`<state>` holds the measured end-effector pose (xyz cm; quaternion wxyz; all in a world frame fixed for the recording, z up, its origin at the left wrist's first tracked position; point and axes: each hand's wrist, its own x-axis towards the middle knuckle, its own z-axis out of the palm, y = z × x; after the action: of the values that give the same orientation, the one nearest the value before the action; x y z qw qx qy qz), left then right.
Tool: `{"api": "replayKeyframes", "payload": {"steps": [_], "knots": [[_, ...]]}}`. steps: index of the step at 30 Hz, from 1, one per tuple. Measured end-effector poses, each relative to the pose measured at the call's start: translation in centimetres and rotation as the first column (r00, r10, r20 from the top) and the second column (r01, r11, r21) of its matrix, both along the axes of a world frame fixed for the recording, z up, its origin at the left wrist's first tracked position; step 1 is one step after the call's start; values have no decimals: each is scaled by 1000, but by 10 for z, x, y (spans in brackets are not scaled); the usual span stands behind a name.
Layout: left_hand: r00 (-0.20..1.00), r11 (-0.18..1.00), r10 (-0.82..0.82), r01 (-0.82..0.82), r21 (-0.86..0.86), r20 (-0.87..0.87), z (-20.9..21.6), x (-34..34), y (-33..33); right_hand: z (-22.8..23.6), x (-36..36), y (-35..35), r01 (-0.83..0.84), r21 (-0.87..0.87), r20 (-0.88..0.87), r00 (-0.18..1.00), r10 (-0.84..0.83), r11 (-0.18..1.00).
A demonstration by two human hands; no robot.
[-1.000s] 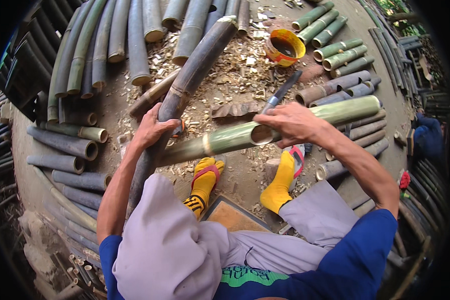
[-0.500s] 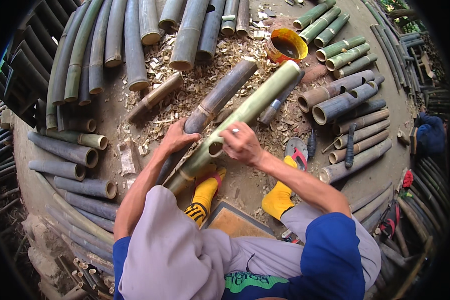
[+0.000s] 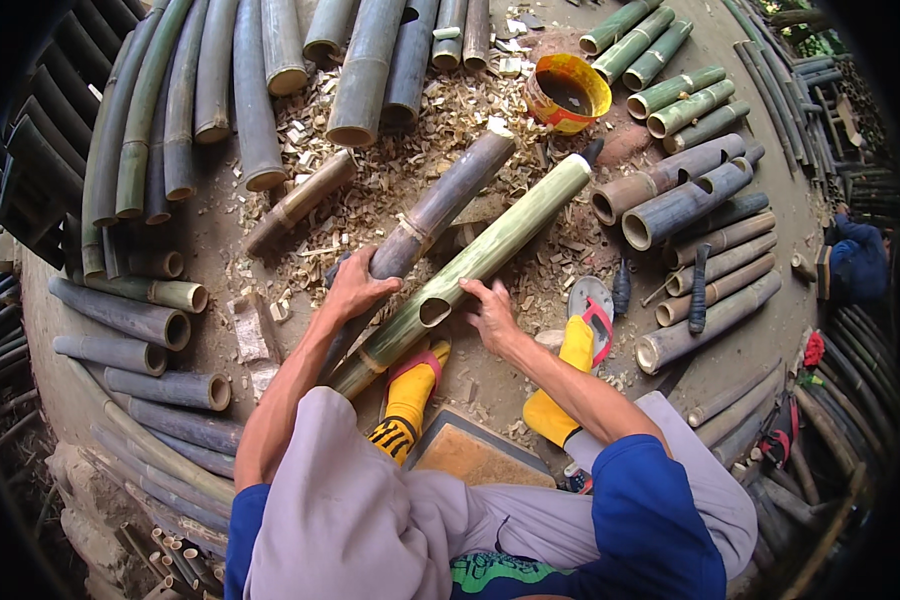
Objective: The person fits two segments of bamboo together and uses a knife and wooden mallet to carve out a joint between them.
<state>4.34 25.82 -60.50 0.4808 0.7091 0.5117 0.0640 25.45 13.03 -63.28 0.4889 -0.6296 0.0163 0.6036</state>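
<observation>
My left hand (image 3: 358,288) is wrapped around a dark brown-grey bamboo tube (image 3: 450,195), which slants away from me beside my left knee. To its right, nearly parallel, lies a green bamboo tube (image 3: 515,225) with pale scraped skin and a paler cut end. An oval hole (image 3: 434,312) shows in its upper side. Just right of that hole, the spread fingertips of my right hand (image 3: 492,318) touch the tube's edge; its other fingers are partly hidden. A dark tip pokes out behind the green tube's far end, and I cannot make out what it belongs to.
Wood chips (image 3: 305,185) cover the ground ahead. A yellow-red bucket (image 3: 567,95) with dark contents stands beyond. Bamboo tubes (image 3: 142,312) lie left, and more tubes (image 3: 705,345) lie right with a dark-handled tool (image 3: 699,288). A person in blue (image 3: 857,262) is at far right.
My right hand has gone from a closed shape over the hole to spread fingers at the green tube's side. The green tube's far end has come nearer. My left hand keeps its hold.
</observation>
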Motion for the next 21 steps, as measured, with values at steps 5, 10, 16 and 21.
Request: {"api": "replayKeyframes", "payload": {"steps": [5,10,16,21], "knots": [[995,1000,-3,5,-22,96,17,19,1,23,-14,20,-53,30,9,999,52,998],[998,994,1,-9,111,68,-4,42,6,-9,-22,28,-18,98,67,998,12,995],[995,958,-5,-25,285,104,-14,19,-1,-22,-19,22,31,165,94,994,-47,986],[743,596,630,-279,753,-224,-11,-111,-42,-14,-20,21,9,248,80,996,-30,969]]}}
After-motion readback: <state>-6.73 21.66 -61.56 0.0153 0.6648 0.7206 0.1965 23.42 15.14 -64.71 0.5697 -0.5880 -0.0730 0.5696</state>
